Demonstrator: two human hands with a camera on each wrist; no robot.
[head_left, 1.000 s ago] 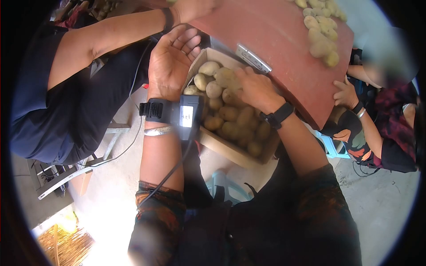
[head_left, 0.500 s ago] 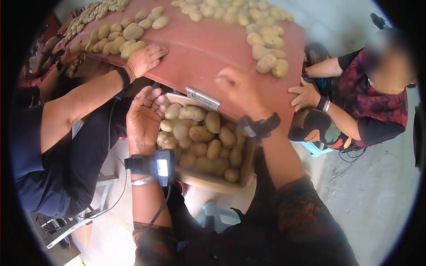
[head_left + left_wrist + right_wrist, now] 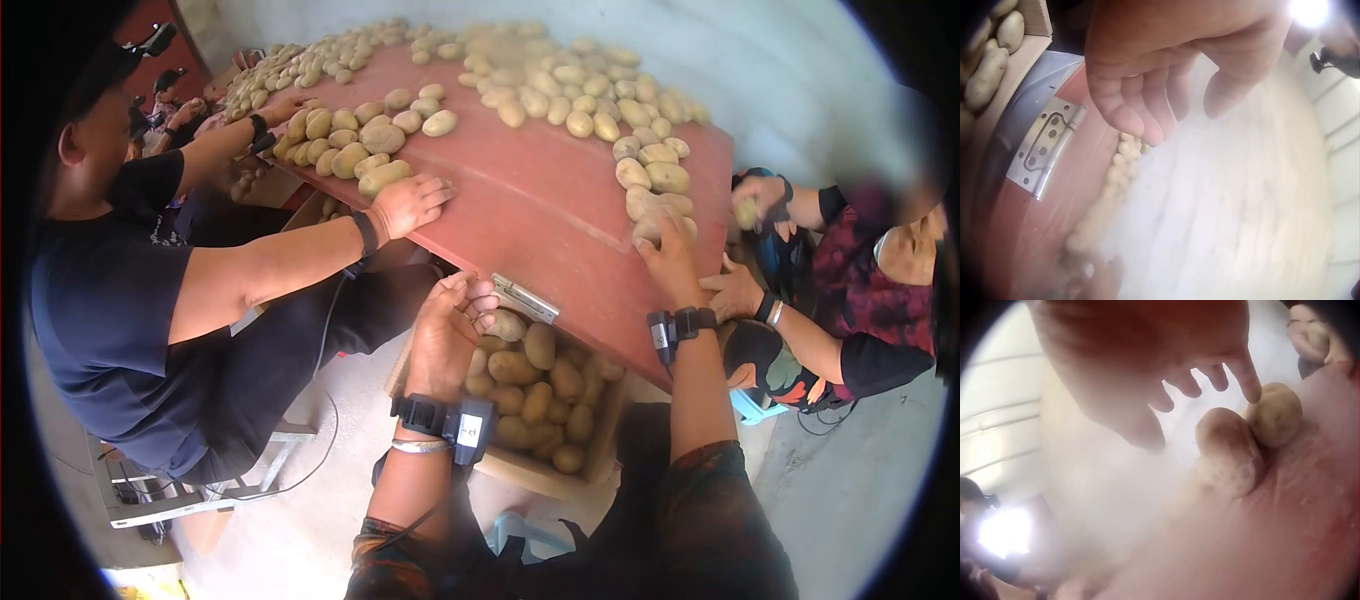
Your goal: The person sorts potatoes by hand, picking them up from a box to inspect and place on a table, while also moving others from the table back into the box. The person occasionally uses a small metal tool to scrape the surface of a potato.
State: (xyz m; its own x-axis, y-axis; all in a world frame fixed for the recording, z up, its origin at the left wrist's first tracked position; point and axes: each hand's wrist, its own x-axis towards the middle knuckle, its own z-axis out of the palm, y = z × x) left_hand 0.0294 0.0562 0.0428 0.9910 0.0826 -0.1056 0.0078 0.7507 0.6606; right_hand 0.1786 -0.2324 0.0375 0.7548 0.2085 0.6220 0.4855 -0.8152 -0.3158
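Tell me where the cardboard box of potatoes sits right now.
In the head view, the cardboard box sits low at centre, under the near edge of the red table, just below the metal hinge and by the left hand.

Two pale-brown potatoes (image 3: 1229, 453) lie touching on the red table (image 3: 540, 215).

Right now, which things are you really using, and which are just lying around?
In use: right hand, over two potatoes at the edge of the red table; left hand, empty, by the cardboard box of potatoes.
Lying about: far potato piles on the table; metal hinge; other people's arms.
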